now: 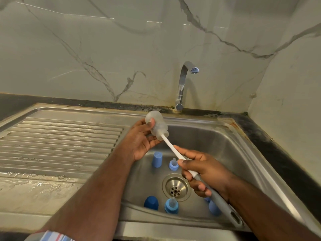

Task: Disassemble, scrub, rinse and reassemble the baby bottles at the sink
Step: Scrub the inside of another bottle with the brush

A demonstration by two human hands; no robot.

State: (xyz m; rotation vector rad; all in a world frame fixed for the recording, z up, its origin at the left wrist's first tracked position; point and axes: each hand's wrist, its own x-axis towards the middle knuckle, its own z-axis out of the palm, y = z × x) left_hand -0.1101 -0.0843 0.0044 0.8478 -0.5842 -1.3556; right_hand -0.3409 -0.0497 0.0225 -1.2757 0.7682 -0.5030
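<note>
The left hand (141, 136) grips a clear bottle (157, 126) over the sink's (231, 146) far left edge; the right hand (203, 173) holds a brush (175, 152) by its handle, the head apparently inside the bottle; blue caps (157, 159) and teats (172, 164) stand round the drain (175, 187); the tap (184, 84) rises at the far rim.

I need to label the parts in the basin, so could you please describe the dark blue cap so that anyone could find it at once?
Start at the sink and find the drain in its floor. The dark blue cap stands near the front wall, left of the drain, beside a blue collar with a teat. It is the only navy piece; the other caps are pale blue.
</note>
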